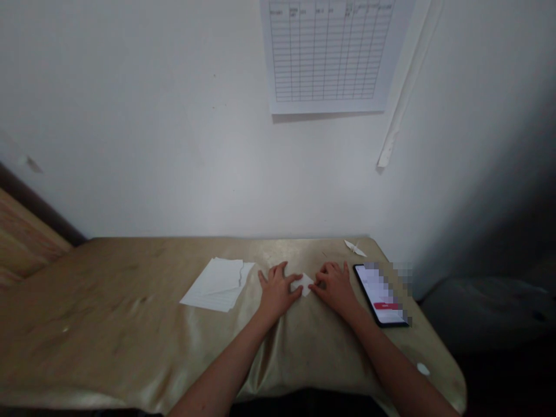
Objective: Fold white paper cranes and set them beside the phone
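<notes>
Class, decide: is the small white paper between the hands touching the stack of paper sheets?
Apart. The head view shows the left hand and bare tan cloth between the small white paper and the stack.

Sm wht paper (306,284), flat, prob. folded.

Chart (328,58) cut off up top, hdrs (319,10) illegible; phone (374,289) nr R edge of tabletop (130,336) part-pixelated; white bit (423,369) nr front R corner too sm to ID; paper (306,283) part-hid by fingers (295,278).
</notes>
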{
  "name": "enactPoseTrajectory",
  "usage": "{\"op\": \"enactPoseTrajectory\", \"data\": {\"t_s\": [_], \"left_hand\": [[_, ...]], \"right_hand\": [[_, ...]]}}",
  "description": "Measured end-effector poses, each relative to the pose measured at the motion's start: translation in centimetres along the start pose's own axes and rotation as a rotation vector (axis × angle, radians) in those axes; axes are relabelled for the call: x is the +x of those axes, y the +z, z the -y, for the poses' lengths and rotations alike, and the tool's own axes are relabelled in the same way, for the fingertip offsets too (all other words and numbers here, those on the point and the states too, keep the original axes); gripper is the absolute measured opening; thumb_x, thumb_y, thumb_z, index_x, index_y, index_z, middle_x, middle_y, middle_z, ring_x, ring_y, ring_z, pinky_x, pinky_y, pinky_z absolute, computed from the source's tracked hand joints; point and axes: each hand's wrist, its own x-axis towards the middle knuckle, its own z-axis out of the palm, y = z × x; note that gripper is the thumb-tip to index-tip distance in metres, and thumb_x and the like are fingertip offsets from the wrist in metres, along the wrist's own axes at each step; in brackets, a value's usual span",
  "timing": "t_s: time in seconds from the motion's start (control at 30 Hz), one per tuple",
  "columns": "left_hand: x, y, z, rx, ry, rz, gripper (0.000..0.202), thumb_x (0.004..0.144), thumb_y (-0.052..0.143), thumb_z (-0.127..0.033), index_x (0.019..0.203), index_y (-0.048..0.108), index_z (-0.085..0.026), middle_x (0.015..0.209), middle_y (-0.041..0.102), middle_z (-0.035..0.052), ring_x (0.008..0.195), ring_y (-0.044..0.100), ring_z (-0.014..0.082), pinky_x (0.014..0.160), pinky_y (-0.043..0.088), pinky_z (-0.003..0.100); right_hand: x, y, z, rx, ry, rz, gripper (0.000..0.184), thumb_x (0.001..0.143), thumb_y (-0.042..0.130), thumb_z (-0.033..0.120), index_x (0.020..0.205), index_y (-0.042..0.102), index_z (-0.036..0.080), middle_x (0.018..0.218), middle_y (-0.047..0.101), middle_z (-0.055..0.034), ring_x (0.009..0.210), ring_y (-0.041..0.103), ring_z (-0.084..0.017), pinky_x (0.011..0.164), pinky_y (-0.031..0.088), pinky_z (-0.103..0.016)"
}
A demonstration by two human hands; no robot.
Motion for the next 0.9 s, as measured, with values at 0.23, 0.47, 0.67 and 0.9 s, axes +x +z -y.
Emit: {"op": "enactPoseTrajectory", "data": {"t_s": [0.23, 0.47, 0.67, 0.9], "left_hand": [[0.2, 0.0, -0.1, 0.021, 0.035, 0.01, 0.042, 0.087, 0.069, -0.047, 0.129, 0.065, -0.051, 0.161, 0.038, 0.0063, 0.144, 0.037, 0.0366, 0.113, 0.008, 0.081], [0.5, -0.3, -0.2, 0.052, 0.054, 0.042, 0.044, 0.087, 0.068, -0.049, 0.131, 0.063, -0.052, 0.165, 0.032, 0.0039, 0.146, 0.033, 0.0389, 0.112, 0.004, 0.082], [0.5, -0.9, -0.3, 0.045, 0.05, 0.052, 0.041, 0.088, 0.068, -0.049, 0.129, 0.065, -0.05, 0.164, 0.034, 0.0048, 0.146, 0.034, 0.0378, 0.112, 0.008, 0.082], [0.3, -1.8, -0.1, 0.011, 0.046, 0.031, 0.032, 0.085, 0.072, -0.051, 0.116, 0.073, -0.048, 0.159, 0.044, -0.0025, 0.14, 0.041, 0.0357, 0.115, 0.01, 0.078]], "right_hand": [[0.0, 0.8, 0.1, 0.051, -0.006, -0.032, 0.019, 0.092, 0.064, 0.038, 0.108, 0.072, 0.03, 0.119, 0.062, -0.0075, 0.125, 0.05, -0.028, 0.119, 0.007, -0.067], [0.1, 1.0, 0.1, 0.051, -0.022, 0.008, 0.03, 0.094, 0.062, 0.037, 0.123, 0.07, 0.04, 0.126, 0.059, -0.0072, 0.13, 0.046, -0.028, 0.12, 0.006, -0.066], [0.2, 0.8, -0.2, 0.038, 0.003, 0.051, 0.031, 0.092, 0.064, 0.044, 0.123, 0.069, 0.044, 0.131, 0.057, -0.0066, 0.134, 0.042, -0.029, 0.12, 0.007, -0.066], [0.3, 0.2, -0.1, 0.028, 0.026, 0.072, 0.03, 0.092, 0.065, 0.045, 0.12, 0.071, 0.042, 0.13, 0.057, -0.0067, 0.135, 0.041, -0.03, 0.12, 0.006, -0.065]]}}
